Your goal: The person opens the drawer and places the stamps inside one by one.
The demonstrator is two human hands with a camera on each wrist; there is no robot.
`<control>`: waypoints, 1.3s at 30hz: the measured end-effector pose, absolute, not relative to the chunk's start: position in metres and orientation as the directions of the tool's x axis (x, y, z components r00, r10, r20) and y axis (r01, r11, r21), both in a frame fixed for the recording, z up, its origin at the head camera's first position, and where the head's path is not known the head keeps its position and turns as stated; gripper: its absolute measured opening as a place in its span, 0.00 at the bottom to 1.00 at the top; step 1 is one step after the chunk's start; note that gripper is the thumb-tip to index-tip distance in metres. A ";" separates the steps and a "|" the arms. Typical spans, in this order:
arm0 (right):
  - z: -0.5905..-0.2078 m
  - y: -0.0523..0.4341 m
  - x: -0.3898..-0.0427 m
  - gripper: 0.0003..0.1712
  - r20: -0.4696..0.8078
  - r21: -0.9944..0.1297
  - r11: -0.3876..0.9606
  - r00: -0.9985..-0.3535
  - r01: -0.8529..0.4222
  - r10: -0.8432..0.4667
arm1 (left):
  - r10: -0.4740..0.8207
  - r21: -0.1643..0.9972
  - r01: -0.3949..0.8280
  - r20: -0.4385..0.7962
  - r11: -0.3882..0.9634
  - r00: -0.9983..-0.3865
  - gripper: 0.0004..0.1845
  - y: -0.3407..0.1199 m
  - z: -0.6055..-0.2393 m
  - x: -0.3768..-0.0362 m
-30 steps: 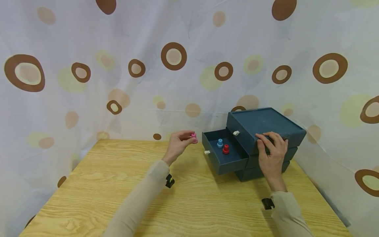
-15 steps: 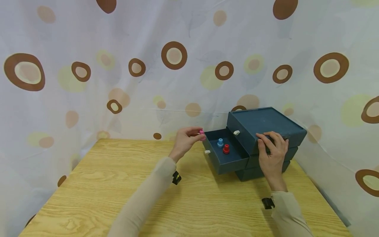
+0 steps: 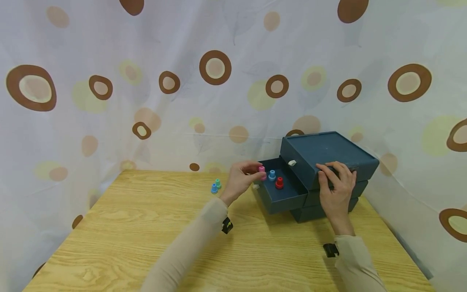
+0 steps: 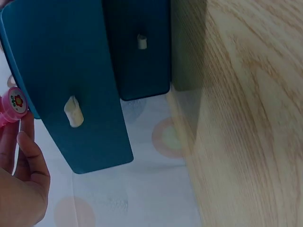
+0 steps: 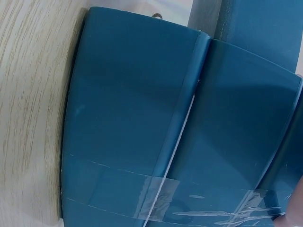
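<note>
My left hand point(image 3: 238, 182) pinches a pink toy stamp point(image 3: 262, 172) between thumb and fingertips, over the left part of the pulled-out middle drawer point(image 3: 275, 205). In the left wrist view, the round end of the stamp shows a red flower picture. Inside the drawer stand a light blue stamp point(image 3: 272, 175) and a red stamp point(image 3: 279, 183). My right hand point(image 3: 336, 198) rests against the near side of the dark blue drawer stack point(image 3: 328, 148), its fingertips at the upper edge of the top box. Only a bit of that hand shows in the right wrist view.
A green stamp point(image 3: 217, 183) and a blue stamp point(image 3: 214, 188) stand on the wooden table point(image 3: 109, 227), left of my left hand. White pull tabs point(image 3: 292, 163) stick out of the drawer fronts. A patterned curtain point(image 3: 233, 101) hangs behind the table.
My left hand has moved right with the pink stamp, from beside the drawer to above it. The green and blue stamps on the table have come into view behind it. My right hand stays put.
</note>
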State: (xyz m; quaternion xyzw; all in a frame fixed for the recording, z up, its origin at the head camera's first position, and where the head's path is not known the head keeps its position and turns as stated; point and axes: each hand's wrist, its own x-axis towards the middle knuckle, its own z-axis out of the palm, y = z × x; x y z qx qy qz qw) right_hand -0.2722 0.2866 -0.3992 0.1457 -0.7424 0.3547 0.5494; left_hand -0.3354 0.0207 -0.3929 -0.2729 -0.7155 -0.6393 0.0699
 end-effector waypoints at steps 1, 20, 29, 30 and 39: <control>-0.399 0.287 -0.272 0.14 0.919 -0.366 0.707 -0.353 -0.605 0.174 | 0.307 0.874 0.484 0.449 0.042 -0.839 0.15 0.022 -0.392 -0.333; -0.401 0.287 -0.276 0.09 0.927 -0.355 0.706 -0.325 -0.612 0.185 | 0.349 0.859 0.505 0.449 0.086 -0.823 0.16 0.049 -0.396 -0.329; -0.401 0.286 -0.275 0.10 0.928 -0.356 0.706 -0.322 -0.612 0.188 | 0.376 0.805 0.560 0.466 0.195 -0.801 0.15 0.063 -0.398 -0.332; -0.400 0.284 -0.274 0.10 0.928 -0.356 0.705 -0.319 -0.613 0.191 | 0.377 0.803 0.557 0.458 0.213 -0.805 0.15 0.064 -0.398 -0.332; -0.398 0.283 -0.273 0.11 0.929 -0.356 0.698 -0.315 -0.621 0.194 | 0.418 0.796 0.521 0.379 0.308 -0.826 0.15 0.075 -0.392 -0.329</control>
